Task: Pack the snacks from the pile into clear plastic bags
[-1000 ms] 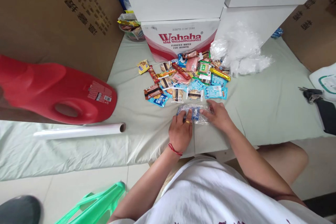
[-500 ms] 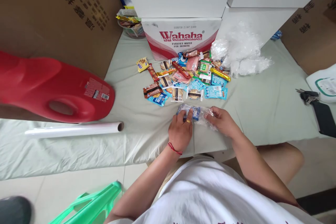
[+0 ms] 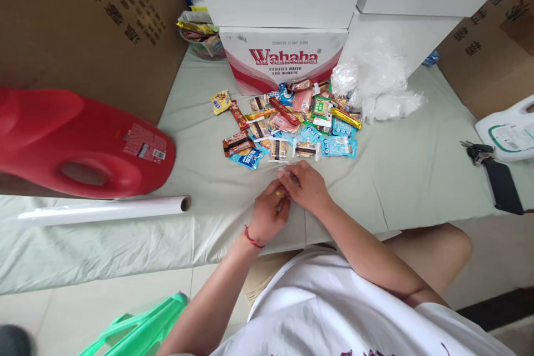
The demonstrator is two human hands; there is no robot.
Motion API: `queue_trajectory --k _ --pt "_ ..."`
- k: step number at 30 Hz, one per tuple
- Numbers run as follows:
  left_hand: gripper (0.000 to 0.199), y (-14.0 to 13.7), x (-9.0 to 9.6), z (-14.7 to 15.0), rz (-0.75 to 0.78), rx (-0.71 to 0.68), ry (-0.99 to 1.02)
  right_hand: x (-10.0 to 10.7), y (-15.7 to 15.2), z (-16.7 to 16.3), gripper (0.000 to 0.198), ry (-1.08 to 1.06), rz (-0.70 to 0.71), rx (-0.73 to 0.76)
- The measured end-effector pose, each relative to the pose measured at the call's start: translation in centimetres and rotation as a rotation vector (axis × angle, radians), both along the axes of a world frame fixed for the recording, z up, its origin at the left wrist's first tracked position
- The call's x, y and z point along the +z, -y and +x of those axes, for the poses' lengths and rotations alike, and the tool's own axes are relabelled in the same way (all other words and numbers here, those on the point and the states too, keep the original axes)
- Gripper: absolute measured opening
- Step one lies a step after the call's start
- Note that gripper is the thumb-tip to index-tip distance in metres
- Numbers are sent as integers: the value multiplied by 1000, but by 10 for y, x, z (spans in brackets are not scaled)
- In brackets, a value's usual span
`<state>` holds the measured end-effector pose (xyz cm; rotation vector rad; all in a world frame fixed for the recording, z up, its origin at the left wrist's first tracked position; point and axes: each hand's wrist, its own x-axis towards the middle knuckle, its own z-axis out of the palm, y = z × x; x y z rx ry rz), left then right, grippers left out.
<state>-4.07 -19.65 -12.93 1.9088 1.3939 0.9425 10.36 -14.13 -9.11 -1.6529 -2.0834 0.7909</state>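
Note:
My left hand point(image 3: 269, 210), with a ring and a red wrist string, is closed just in front of the snack pile. My right hand point(image 3: 307, 184) has come against it, its fingers bent over the same spot. Between them is a packet in clear plastic film point(image 3: 284, 168); only a bit of shiny film shows, and the fingers hide the rest. Just beyond the hands lie small wrapped snacks, among them a biscuit packet point(image 3: 306, 149), light blue sachets point(image 3: 337, 146) and a dark brown packet point(image 3: 237, 143).
A Wahaha carton point(image 3: 287, 58) stands behind the snacks, with crumpled clear plastic point(image 3: 381, 86) at its right. On the left are a red jug point(image 3: 104, 139) and a white roll point(image 3: 104, 210). A black phone point(image 3: 504, 186) and a white bottle point(image 3: 511, 134) lie far right.
My right hand has moved left, drawing the clear film over to my left hand. The blue packet, visible before under my left fingers, is now covered by both hands.

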Motion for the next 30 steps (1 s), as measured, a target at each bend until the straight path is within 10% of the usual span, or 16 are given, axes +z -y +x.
queue_trajectory --k 5,11,16,20,25,30 --pt "27 6 17 -22 107 276 279 -8 26 -4 35 211 189 146" --pt "48 -17 18 -15 170 -226 9 -19 45 -6 37 269 170 232" --pt "66 -30 -7 -20 83 -340 -304 -14 63 47 38 -85 142 439" --pt "86 -28 -15 -12 151 -280 -506 -15 78 92 24 -386 2 209" --pt "60 -36 -12 4 79 -103 -501 -21 82 113 25 -535 -99 -58" --pt "43 -35 8 25 -179 29 230 -21 76 102 35 -799 -292 -273"
